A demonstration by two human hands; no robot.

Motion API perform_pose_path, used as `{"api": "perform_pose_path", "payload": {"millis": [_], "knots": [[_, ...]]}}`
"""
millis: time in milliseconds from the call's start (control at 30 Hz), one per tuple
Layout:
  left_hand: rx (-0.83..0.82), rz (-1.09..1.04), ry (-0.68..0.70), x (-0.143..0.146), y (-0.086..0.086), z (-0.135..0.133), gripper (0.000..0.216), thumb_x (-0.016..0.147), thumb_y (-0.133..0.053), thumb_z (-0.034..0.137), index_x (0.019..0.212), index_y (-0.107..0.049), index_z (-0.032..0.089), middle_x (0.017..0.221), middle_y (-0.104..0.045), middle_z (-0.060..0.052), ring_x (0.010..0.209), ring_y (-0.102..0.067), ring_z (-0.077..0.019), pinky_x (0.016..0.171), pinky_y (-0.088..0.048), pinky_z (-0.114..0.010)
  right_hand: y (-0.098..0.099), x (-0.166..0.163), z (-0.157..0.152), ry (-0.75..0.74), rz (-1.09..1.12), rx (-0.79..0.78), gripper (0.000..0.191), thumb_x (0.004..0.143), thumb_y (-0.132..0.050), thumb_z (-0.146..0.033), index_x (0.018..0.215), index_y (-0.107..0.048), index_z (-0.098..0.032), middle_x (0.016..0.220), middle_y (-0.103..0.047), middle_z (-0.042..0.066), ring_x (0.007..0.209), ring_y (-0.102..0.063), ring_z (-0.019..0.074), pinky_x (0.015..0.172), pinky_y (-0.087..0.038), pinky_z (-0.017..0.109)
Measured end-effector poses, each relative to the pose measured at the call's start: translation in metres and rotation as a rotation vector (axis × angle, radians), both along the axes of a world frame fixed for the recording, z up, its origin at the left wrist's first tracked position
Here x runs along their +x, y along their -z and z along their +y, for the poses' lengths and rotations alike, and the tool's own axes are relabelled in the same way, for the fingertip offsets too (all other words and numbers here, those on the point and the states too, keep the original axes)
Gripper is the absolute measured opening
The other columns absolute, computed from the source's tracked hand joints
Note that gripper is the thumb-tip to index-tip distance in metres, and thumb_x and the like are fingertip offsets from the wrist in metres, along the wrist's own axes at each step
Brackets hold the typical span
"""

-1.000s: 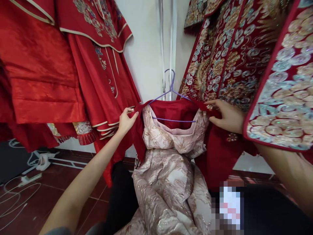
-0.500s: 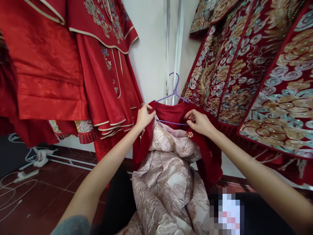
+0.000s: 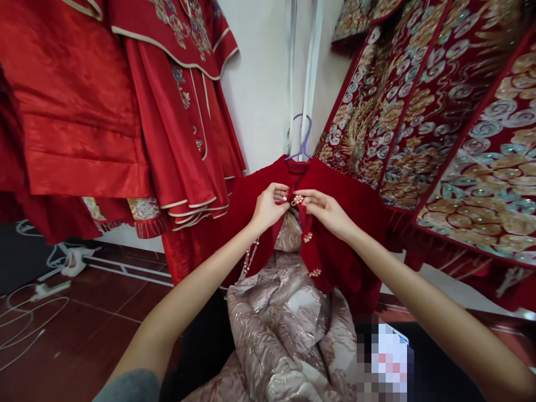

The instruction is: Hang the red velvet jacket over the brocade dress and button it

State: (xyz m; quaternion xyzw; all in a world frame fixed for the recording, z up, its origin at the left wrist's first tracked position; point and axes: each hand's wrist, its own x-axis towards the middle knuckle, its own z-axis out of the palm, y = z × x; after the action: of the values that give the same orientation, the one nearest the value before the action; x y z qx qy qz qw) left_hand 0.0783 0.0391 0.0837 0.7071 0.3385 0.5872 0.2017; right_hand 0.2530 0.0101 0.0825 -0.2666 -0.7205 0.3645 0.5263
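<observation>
A dark red jacket [image 3: 335, 245] hangs on a purple hanger [image 3: 302, 148], over a pale pink-gold brocade dress [image 3: 288, 312]. My left hand [image 3: 270, 209] pinches the jacket's left-side front edge near the collar. Opposite it, my right hand [image 3: 324, 211] grips the other front edge beside a beaded flower button [image 3: 297, 199]. Both edges are close together, with a small gap between my fingertips. Two more flower buttons run down the right-side edge, the nearer one [image 3: 315, 273] lowest. A beaded chain [image 3: 250, 257] dangles on the left panel.
Red embroidered garments [image 3: 180, 123] hang at the left, and heavily embroidered ones [image 3: 473, 139] at the right. White straps [image 3: 312, 67] run down the wall. Cables and a power strip [image 3: 52, 289] lie on the tiled floor. A blurred white patch [image 3: 391, 357] shows at lower right.
My hands have come together from the jacket's spread shoulders, drawing its front edges inward. The jacket now covers the dress's bodice and most of the hanger.
</observation>
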Motion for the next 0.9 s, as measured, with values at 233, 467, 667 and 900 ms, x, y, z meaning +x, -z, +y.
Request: {"api": "perform_pose_path", "payload": {"millis": [233, 467, 667, 900], "knots": [[0.001, -0.019, 0.013, -0.01, 0.016, -0.007, 0.024, 0.073, -0.067, 0.011, 0.096, -0.07, 0.015, 0.098, -0.072, -0.008, 0.087, -0.068, -0.0157, 0.085, -0.053, -0.031, 0.014, -0.003, 0.004, 0.219, 0.03, -0.046, 0.027, 0.07, -0.068, -0.032, 0.091, -0.061, -0.016, 0.071, -0.061, -0.001, 0.056, -0.056, 0.01, 0.06, -0.05, 0.026], [0.024, -0.036, -0.075, -0.012, 0.024, -0.003, 0.026, 0.068, -0.074, 0.014, 0.092, -0.065, 0.016, 0.083, -0.069, -0.003, 0.076, -0.065, -0.0119, 0.075, -0.052, -0.025, 0.023, -0.006, 0.013, 0.274, 0.06, -0.059, 0.033, 0.071, -0.069, -0.037, 0.093, -0.055, -0.017, 0.069, -0.057, -0.001, 0.055, -0.058, 0.0118, 0.052, -0.053, 0.027], [0.053, -0.031, -0.098, -0.011, 0.022, -0.009, 0.03, 0.069, -0.073, 0.013, 0.093, -0.055, 0.018, 0.081, -0.068, -0.001, 0.074, -0.066, -0.0111, 0.068, -0.05, -0.022, 0.019, 0.0, 0.013, 0.585, -0.249, 0.147, 0.035, 0.074, -0.066, -0.039, 0.099, -0.057, -0.016, 0.079, -0.059, 0.003, 0.06, -0.059, 0.014, 0.052, -0.054, 0.03], [0.101, 0.073, -0.156, -0.008, 0.02, -0.019, 0.009, 0.076, -0.07, 0.025, 0.083, -0.067, 0.019, 0.087, -0.073, -0.003, 0.079, -0.068, -0.0146, 0.076, -0.053, -0.027, 0.014, 0.003, 0.016, 0.634, -0.334, 0.33, 0.017, 0.075, -0.068, -0.031, 0.082, -0.058, -0.019, 0.074, -0.063, 0.001, 0.065, -0.06, 0.0143, 0.064, -0.052, 0.03]]}}
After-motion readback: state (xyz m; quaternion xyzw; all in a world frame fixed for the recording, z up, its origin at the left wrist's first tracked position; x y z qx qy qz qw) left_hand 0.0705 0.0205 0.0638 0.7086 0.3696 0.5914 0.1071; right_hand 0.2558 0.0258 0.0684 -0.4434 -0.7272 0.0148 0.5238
